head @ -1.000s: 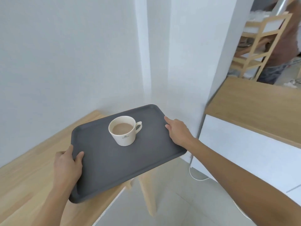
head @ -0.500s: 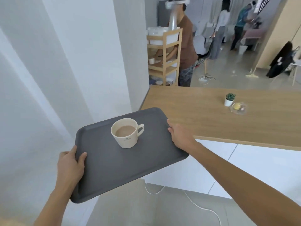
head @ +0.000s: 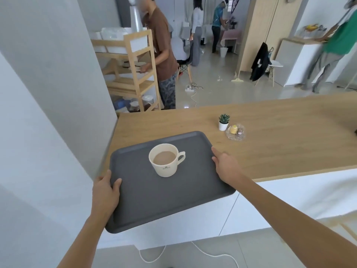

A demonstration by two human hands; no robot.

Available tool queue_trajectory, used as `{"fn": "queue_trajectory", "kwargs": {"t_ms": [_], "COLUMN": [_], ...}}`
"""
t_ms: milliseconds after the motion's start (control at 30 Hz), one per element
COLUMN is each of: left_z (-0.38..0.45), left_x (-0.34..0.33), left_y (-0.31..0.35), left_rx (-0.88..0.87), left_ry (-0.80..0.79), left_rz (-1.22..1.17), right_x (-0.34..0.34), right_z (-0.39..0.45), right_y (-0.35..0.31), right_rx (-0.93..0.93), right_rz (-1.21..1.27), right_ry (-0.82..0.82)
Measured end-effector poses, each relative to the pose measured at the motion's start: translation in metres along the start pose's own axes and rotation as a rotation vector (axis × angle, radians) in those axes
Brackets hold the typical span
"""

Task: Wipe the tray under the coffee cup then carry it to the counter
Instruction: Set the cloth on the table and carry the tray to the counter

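Observation:
A dark grey tray is held in the air, its far end over the near left corner of the wooden counter. A cream cup of milky coffee stands upright near the tray's middle, handle to the right. My left hand grips the tray's left edge, thumb on top. My right hand grips the right edge.
A small potted plant and a clear glass dish with a yellow item sit on the counter right of the tray. A white wall stands at left. Beyond the counter are a wooden shelf and several people. A white cable lies on the floor.
I have turned right, away from the wooden table. The tray with the cup has come up to the counter and now overlaps its near left corner. Both hands kept their grip.

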State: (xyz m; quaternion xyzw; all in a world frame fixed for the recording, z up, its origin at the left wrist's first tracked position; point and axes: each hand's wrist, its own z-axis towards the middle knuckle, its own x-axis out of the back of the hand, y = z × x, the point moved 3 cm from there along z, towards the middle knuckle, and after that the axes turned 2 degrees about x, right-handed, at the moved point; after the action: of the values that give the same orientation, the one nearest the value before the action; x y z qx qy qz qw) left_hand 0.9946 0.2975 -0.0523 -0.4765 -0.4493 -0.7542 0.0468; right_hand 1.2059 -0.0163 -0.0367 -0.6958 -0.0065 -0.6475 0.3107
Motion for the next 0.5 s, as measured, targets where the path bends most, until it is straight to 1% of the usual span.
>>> {"fn": "queue_trajectory", "kwargs": {"t_ms": [233, 333, 500], "left_z": [0.095, 0.115, 0.142], "left_x": [-0.081, -0.11, -0.154], "left_y": [0.025, 0.033, 0.042], "left_rx": [-0.084, -0.099, -0.061], "left_ry": [-0.123, -0.166, -0.21], "left_rz": [-0.019, -0.03, -0.048], "right_x": [-0.015, -0.023, -0.037], "right_z": [0.059, 0.076, 0.109], "right_y": [0.043, 0.059, 0.09], "right_rx": [-0.168, -0.222, -0.265], "right_rz": [-0.022, -0.029, -0.021], "right_ry": [0.041, 0.037, 0.023]}}
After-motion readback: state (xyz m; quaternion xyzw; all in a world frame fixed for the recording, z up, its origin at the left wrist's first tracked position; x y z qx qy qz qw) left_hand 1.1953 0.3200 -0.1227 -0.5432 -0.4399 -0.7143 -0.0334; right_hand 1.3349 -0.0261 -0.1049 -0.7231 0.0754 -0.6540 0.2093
